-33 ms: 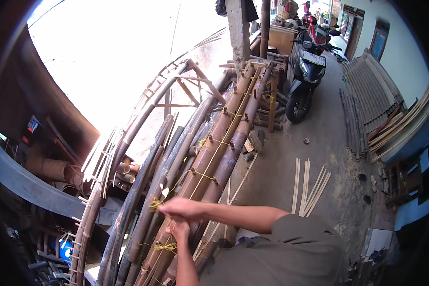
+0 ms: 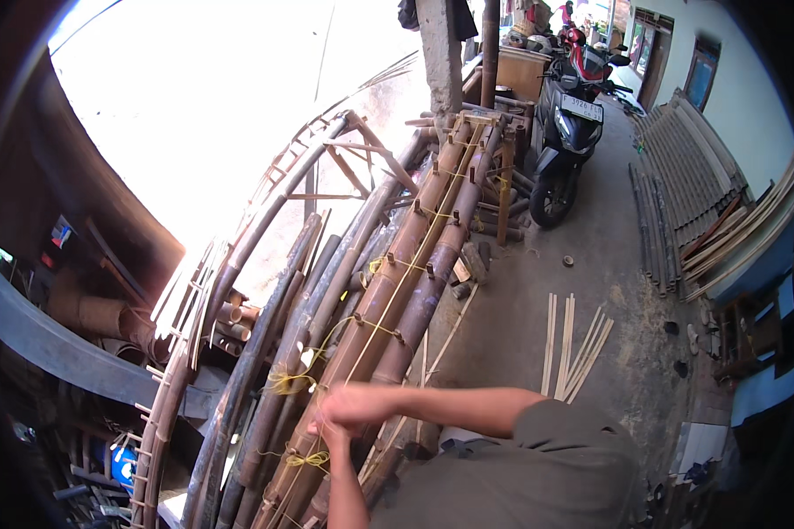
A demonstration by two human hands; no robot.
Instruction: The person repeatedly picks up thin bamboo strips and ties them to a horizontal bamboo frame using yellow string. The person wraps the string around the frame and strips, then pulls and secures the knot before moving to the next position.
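Yellow cord (image 2: pixel 307 459) crosses the bamboo (image 2: pixel 375 304), caught round pegs (image 2: pixel 399 336) that seem to keep it spaced. My right hand (image 2: pixel 358 406) and left hand (image 2: pixel 333 432) press together over the bamboo; whether either pinches cord, I cannot tell.

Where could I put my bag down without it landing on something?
A bare patch of grey floor lies between the pegged bamboo poles and the pale strips; another runs between the motorbike and the dark poles at right. Left of the pegged bamboo poles it's crowded: other poles lie side by side there.
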